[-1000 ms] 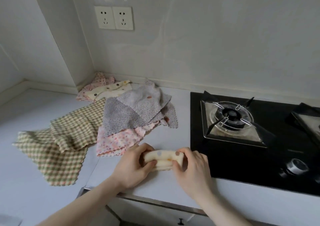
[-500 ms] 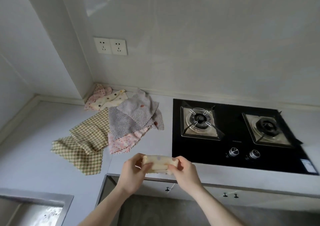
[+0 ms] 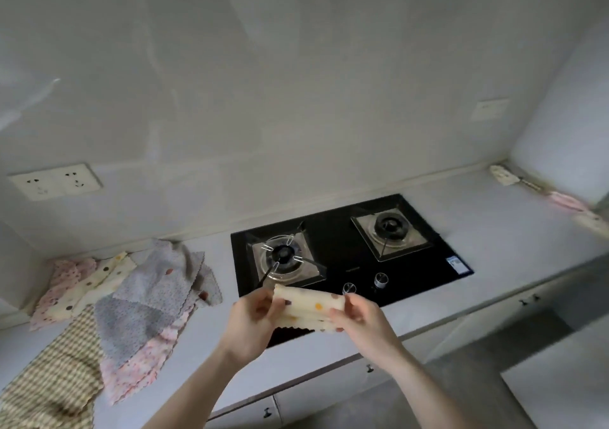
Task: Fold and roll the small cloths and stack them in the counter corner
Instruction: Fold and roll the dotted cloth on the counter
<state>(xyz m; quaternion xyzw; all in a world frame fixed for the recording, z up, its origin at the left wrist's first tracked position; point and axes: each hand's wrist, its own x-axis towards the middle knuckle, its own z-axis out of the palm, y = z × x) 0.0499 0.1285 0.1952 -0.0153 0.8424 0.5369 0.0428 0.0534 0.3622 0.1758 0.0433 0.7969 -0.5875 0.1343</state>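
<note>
Both hands share the grip on the rolled cream polka-dot cloth point(image 3: 308, 310): the left hand point(image 3: 253, 320) pinches its left end, the right hand point(image 3: 357, 318) pinches its right end, fingers curled round it, and the roll hangs in the air above the front edge of the black gas hob point(image 3: 346, 257), clear of the counter point(image 3: 514, 241). Its lower scalloped hem already droops below the roll, so I judge the wrap is loose; if either pinch eases during the carry, the layers may slide open and the rolling would need redoing. It passes right over the burner point(image 3: 281, 259) nearest the hands, where a dangling hem could snag on the pan supports or pick up grease.

Rolled cloths point(image 3: 504, 175) seem to lie along the far right wall in the counter corner, though blur makes them hard to read. Set down carelessly, the round roll could roll off the others or knock them apart.

On the left, the unfolded pile point(image 3: 138, 306) of grey, pink and checked cloths waits, the checked cloth point(image 3: 52, 385) reaching the counter's front edge, where it might slip off
</note>
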